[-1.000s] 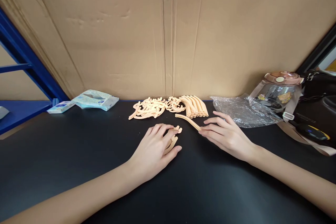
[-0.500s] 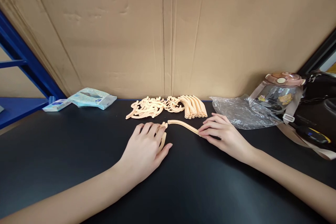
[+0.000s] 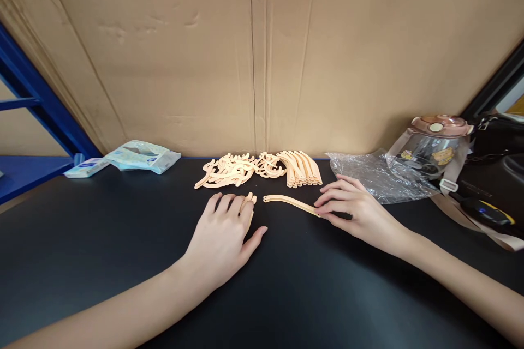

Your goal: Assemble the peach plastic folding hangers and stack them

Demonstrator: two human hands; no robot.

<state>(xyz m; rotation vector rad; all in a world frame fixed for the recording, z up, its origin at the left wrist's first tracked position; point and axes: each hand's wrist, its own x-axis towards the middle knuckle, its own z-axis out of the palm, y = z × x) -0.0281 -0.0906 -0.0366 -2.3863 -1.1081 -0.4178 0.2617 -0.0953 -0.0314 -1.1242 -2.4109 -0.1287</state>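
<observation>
My left hand (image 3: 223, 240) lies flat on the black table (image 3: 102, 240), fingers stretched out over a small peach plastic piece (image 3: 249, 200) whose tip shows beyond my fingers. My right hand (image 3: 356, 210) pinches the right end of a long curved peach strip (image 3: 286, 201) that lies on the table and points toward my left hand. Behind both hands sit a loose pile of hooked peach pieces (image 3: 229, 170) and a neat row of curved peach strips (image 3: 303, 167), close to the cardboard wall.
A cardboard wall (image 3: 262, 54) backs the table. Tissue packs (image 3: 141, 156) lie at the back left by a blue rack (image 3: 28, 98). A crumpled clear bag (image 3: 368, 174), a brown-lidded bottle (image 3: 434, 144) and a black bag (image 3: 495, 174) are at the right.
My left hand slid left with the small piece under it. My right hand laid the curved strip flatter, its free end swinging left toward the left hand.
</observation>
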